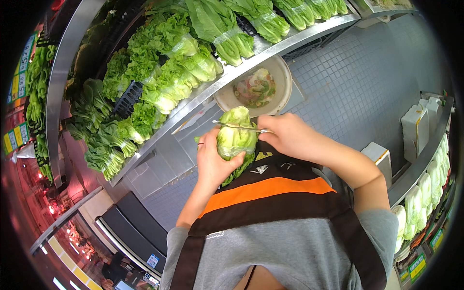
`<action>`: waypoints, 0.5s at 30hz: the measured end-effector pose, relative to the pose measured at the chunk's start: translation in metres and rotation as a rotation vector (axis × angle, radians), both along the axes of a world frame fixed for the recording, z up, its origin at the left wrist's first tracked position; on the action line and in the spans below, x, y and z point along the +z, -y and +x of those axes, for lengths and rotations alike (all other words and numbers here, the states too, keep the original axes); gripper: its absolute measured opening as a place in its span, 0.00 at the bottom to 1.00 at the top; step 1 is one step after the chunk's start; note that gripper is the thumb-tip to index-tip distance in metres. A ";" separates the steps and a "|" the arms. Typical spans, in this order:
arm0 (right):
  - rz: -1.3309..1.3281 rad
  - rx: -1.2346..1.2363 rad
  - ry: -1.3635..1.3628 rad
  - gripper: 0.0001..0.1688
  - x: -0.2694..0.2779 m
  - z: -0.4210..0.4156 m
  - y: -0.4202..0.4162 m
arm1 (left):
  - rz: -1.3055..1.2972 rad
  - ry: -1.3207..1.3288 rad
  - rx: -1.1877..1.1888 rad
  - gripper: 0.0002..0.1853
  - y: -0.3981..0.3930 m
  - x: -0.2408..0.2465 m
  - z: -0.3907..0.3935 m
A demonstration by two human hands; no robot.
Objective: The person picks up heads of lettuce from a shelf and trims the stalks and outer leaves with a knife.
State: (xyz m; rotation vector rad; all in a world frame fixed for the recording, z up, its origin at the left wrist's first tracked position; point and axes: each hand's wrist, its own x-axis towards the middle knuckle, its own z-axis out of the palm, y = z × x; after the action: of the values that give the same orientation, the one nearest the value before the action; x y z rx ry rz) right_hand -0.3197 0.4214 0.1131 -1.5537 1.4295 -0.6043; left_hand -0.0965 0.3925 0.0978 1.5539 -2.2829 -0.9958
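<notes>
My left hand (214, 159) grips a bundle of leafy lettuce (235, 139) bound with clear tape, its pale base facing away from me. The thumb presses on the near side, and green leaves hang down below the hand against my apron. In my right hand (281, 132) is the handle of a knife (239, 127). Its thin blade lies across the lettuce near the base end, with the tip pointing left past my left fingers. Whether the blade has entered the stem, I cannot tell. Beyond the lettuce stands a round white bucket (284, 90) with vegetable scraps (255, 88) in it.
A metal-edged display shelf (203, 92) runs diagonally ahead, bearing taped lettuces (170, 79) and bundled leafy greens (105, 148). White foam boxes (415, 132) stand at right, near a shelf of Chinese cabbages (417, 203). Black conveyor-like panels (127, 224) lie at lower left. The tiled floor (337, 72) looks wet.
</notes>
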 end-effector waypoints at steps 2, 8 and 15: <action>0.043 -0.008 0.011 0.08 -0.002 -0.001 -0.001 | -0.033 -0.021 -0.014 0.39 -0.001 -0.001 0.000; 0.062 0.011 -0.012 0.09 -0.010 -0.015 -0.004 | -0.015 -0.011 -0.001 0.39 0.001 0.001 -0.002; 0.006 -0.089 0.208 0.10 -0.050 -0.014 -0.012 | -0.036 0.005 -0.019 0.37 0.003 0.002 -0.006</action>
State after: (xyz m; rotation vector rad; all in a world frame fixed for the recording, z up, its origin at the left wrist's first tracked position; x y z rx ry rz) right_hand -0.3339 0.4337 0.0626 -1.3843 1.3458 -0.7897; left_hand -0.1026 0.3890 0.1001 1.5258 -2.3099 -0.9508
